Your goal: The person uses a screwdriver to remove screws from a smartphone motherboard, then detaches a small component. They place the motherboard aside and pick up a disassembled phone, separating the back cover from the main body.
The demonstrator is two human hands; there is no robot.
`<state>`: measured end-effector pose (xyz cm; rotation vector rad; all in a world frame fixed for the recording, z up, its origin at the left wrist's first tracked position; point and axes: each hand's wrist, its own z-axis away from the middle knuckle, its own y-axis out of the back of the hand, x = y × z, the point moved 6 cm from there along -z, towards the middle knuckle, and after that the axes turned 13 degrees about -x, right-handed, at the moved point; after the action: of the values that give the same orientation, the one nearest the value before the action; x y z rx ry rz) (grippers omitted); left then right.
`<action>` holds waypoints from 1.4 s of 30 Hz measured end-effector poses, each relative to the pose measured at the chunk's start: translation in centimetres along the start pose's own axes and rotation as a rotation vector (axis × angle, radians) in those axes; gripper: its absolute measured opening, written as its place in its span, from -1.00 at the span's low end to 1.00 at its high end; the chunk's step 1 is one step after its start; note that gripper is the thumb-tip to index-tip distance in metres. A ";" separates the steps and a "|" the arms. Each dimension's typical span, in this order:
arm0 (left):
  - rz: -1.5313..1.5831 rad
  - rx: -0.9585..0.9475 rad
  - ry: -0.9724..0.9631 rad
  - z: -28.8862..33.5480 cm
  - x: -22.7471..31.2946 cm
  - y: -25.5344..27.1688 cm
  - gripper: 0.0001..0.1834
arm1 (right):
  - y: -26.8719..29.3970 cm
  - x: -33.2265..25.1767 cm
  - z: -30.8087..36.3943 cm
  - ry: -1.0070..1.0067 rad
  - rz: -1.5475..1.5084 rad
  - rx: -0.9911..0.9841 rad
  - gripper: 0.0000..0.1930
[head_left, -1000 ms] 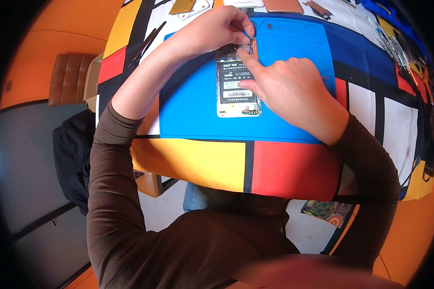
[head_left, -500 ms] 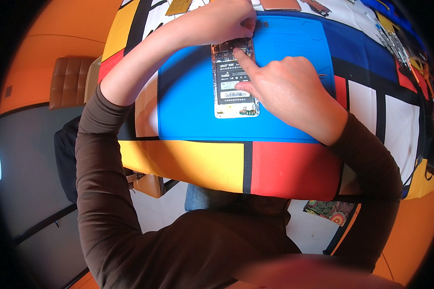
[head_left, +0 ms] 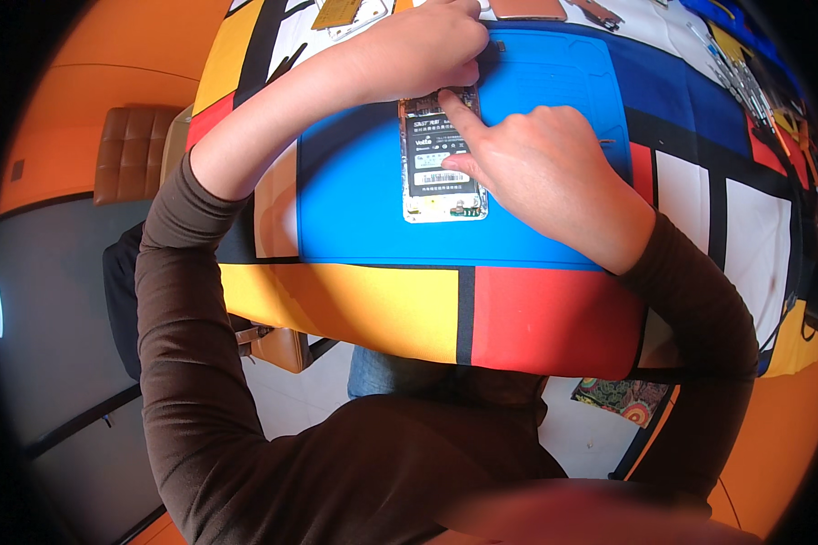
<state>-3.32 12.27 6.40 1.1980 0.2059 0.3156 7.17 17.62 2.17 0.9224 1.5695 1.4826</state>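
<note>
An opened phone (head_left: 443, 159) lies face down on the blue mat (head_left: 554, 100), its long axis running away from the person. The left hand (head_left: 427, 45) curls over the phone's far end, apparently pinching something small there. The right hand (head_left: 541, 168), nearer, rests along the phone's right edge, index finger extended onto its battery, grasping nothing.

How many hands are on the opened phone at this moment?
2. The left hand rests on the top end of the opened phone; the right hand lies on its right side, index finger pressing near the top.
</note>
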 end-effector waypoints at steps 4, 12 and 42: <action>0.020 0.032 0.013 -0.3 -0.4 -0.7 -0.79 | 0.0 0.0 0.0 0.005 0.007 0.010 -0.40; 0.162 0.285 0.100 0.4 -7.1 0.9 -0.72 | -0.4 0.2 0.0 0.008 0.007 -0.047 -0.39; 1.224 0.592 0.080 5.1 -6.6 -3.6 -0.80 | -0.6 0.1 0.1 0.013 0.026 0.073 -0.40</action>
<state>-7.35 4.33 4.80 1.7953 -0.4372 1.4417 7.19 17.71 1.54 0.9800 1.6359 1.4602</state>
